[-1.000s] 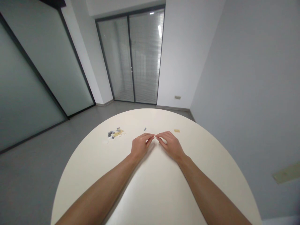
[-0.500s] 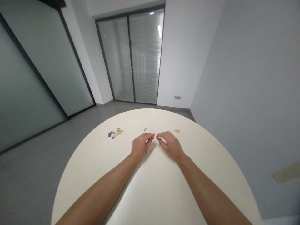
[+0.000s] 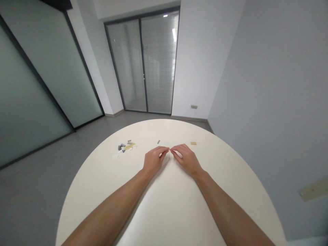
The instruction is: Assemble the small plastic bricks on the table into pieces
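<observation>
My left hand [image 3: 154, 158] and my right hand [image 3: 186, 158] meet fingertip to fingertip over the middle of the table. Each has thumb and fingers closed in a pinch. Whatever lies between the fingertips is too small or too hidden to make out. Just beyond my left hand lies a small grey flat piece [image 3: 158, 141]. A yellow flat piece [image 3: 193, 143] rests past my right hand. Off to the left sits a loose pile of small grey, yellow and white pieces [image 3: 127, 146], apart from both hands.
The round white table [image 3: 164, 215] carries both forearms. Beyond its far edge are a glass door [image 3: 159, 68] with blinds and a white wall. Frosted glass panels [image 3: 46, 68] stand at the left, a plain wall [image 3: 276, 85] at the right.
The fingertips of my two hands have drawn slightly closer together. The pile and the two separate pieces lie where they were.
</observation>
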### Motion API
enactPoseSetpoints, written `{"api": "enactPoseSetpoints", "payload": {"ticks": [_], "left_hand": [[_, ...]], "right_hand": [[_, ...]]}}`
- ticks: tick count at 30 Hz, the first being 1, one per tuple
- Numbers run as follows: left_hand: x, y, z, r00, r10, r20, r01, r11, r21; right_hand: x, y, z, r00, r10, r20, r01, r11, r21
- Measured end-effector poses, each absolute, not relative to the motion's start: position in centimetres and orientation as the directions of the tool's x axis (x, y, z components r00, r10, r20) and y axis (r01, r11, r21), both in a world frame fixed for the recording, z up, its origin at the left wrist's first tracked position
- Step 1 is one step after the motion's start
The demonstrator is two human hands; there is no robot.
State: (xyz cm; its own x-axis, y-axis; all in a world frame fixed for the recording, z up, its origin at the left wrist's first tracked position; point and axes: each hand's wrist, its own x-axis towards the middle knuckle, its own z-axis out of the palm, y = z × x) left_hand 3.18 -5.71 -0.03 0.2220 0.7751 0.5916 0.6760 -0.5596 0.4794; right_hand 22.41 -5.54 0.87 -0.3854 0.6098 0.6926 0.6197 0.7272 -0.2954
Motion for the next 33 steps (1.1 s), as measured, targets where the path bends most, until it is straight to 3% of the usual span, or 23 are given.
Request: {"api": "enactPoseSetpoints", "payload": {"ticks": [33], "left_hand": [[3.24,-6.16,0.64,0.177,0.881,0.438,0.744,-0.412,0.526]], "right_hand": [[22.21,-5.98,1.15,-0.361,0.663,0.656,0.659,0.679,-0.324]]}}
